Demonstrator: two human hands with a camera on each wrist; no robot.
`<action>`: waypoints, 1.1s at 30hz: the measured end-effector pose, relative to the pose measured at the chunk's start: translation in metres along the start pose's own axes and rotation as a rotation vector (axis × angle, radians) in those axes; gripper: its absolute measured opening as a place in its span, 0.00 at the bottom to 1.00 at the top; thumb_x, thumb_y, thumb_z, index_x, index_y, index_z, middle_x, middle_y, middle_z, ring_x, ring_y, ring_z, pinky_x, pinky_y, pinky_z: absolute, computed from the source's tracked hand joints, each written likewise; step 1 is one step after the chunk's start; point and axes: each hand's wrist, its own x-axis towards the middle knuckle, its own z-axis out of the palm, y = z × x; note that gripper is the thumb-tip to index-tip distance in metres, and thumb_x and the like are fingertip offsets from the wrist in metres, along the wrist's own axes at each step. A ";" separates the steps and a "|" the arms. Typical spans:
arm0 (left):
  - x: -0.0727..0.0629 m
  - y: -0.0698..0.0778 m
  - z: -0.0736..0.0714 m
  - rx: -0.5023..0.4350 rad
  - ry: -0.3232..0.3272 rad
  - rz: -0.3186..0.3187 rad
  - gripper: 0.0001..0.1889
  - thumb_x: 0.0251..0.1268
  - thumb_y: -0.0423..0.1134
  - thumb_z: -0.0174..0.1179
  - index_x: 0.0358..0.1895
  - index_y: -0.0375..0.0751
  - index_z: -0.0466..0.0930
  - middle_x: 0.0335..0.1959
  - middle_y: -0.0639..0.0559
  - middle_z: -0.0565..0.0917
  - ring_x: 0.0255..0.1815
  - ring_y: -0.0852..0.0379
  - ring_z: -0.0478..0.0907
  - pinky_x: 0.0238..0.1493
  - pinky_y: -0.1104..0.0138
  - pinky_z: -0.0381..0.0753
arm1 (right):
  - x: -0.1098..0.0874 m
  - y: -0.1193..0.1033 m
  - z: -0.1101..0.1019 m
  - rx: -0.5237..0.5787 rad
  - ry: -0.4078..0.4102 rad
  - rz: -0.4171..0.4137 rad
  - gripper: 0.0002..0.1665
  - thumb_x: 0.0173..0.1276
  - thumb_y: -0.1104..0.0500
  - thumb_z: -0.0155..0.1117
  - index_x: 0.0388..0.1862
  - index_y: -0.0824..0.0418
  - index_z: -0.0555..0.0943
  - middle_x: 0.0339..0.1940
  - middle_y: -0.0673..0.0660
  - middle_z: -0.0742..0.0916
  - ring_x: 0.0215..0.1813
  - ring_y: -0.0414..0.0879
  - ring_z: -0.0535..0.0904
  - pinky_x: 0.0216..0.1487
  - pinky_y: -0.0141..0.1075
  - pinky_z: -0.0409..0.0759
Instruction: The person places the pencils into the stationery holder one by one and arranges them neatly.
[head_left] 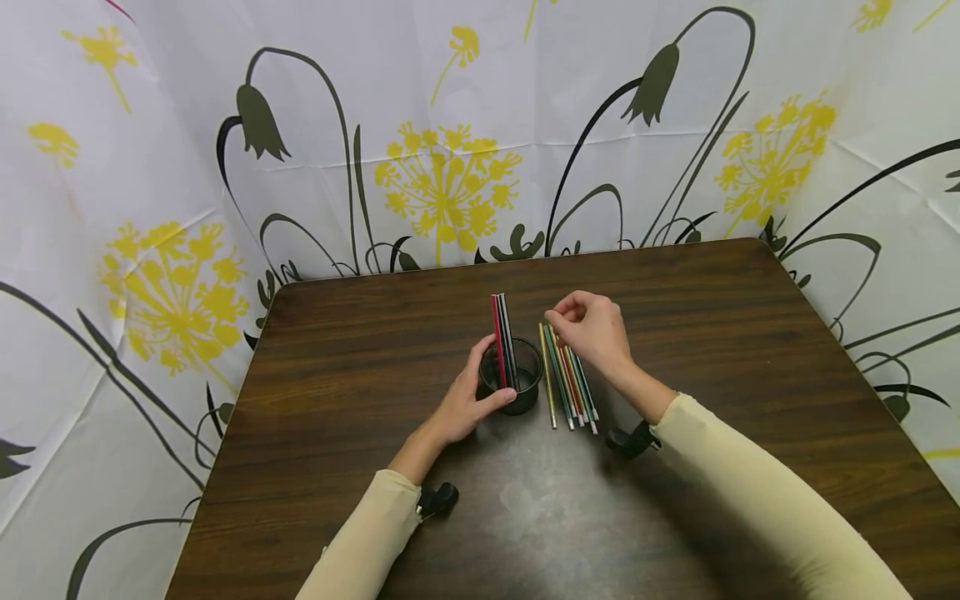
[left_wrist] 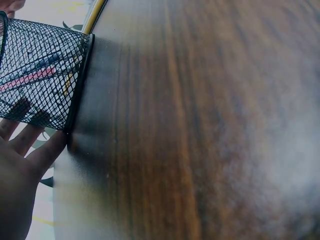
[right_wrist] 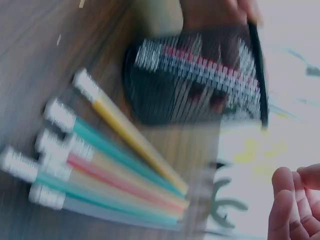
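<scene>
A black mesh pencil cup stands upright on the table, and my left hand grips it from the left with the thumb across its near side. Red and dark pencils lean inside the cup, rising above its rim. To the cup's right lies a row of several pencils in yellow, green, red and other colours, their white erasers toward me. Over their far ends hovers my right hand, fingers curled and thumb against the fingertips. Nothing shows in its grasp; in the right wrist view it is apart from the pencils.
The dark wood-grain table extends to both sides of the cup and pencils. Behind its far edge hangs a white curtain with yellow and grey-green flowers. A black device is strapped at each wrist.
</scene>
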 end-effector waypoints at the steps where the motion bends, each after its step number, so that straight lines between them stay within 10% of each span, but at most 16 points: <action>1: 0.000 0.000 0.000 0.005 0.002 0.000 0.43 0.66 0.35 0.62 0.78 0.42 0.44 0.64 0.34 0.70 0.64 0.37 0.67 0.65 0.40 0.58 | 0.002 0.005 -0.004 -0.010 -0.004 0.032 0.08 0.66 0.55 0.69 0.31 0.58 0.83 0.20 0.51 0.85 0.21 0.49 0.84 0.19 0.36 0.75; 13: -0.001 0.000 0.001 0.026 0.009 0.010 0.44 0.66 0.35 0.61 0.79 0.43 0.42 0.68 0.34 0.66 0.66 0.38 0.65 0.66 0.39 0.56 | 0.007 0.076 -0.019 -0.084 -0.373 0.296 0.13 0.70 0.53 0.65 0.39 0.63 0.83 0.32 0.58 0.87 0.29 0.46 0.85 0.27 0.38 0.82; 33: 0.000 -0.012 0.002 0.031 0.012 0.000 0.44 0.67 0.38 0.62 0.78 0.47 0.43 0.67 0.37 0.68 0.66 0.39 0.65 0.66 0.40 0.58 | 0.010 0.086 -0.007 -0.203 -0.353 0.305 0.11 0.66 0.54 0.69 0.35 0.62 0.82 0.24 0.54 0.85 0.22 0.44 0.82 0.24 0.36 0.80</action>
